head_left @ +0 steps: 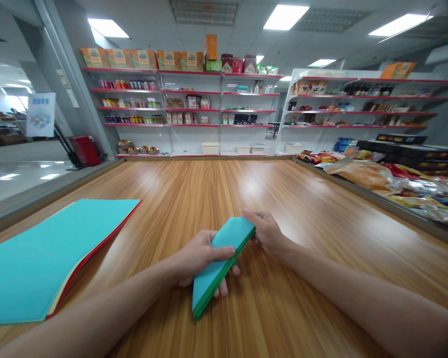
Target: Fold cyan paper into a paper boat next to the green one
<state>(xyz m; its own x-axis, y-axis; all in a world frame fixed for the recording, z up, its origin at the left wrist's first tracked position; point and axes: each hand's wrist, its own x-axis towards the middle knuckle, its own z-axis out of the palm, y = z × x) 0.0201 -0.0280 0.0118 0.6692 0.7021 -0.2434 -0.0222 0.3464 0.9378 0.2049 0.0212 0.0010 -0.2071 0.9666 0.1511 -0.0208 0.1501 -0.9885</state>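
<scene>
A folded paper [224, 238], light blue on top with green layers along its right edge, is held slanted just above the wooden table. My left hand [203, 258] wraps round its middle, thumb on the blue face and fingers underneath. At the far upper corner, my right hand [267, 231] pinches the paper between thumb and fingers. To the left lies a stack of coloured paper sheets [67, 248], light blue on top, with yellow and red edges showing along its right side.
The wooden table [164, 199] has a raised rim. Snack packets [373, 176] and black boxes [414, 154] are heaped beyond its right edge. Stocked shelves [194, 109] stand behind. A sign board [41, 114] and a red case [85, 150] are at the left.
</scene>
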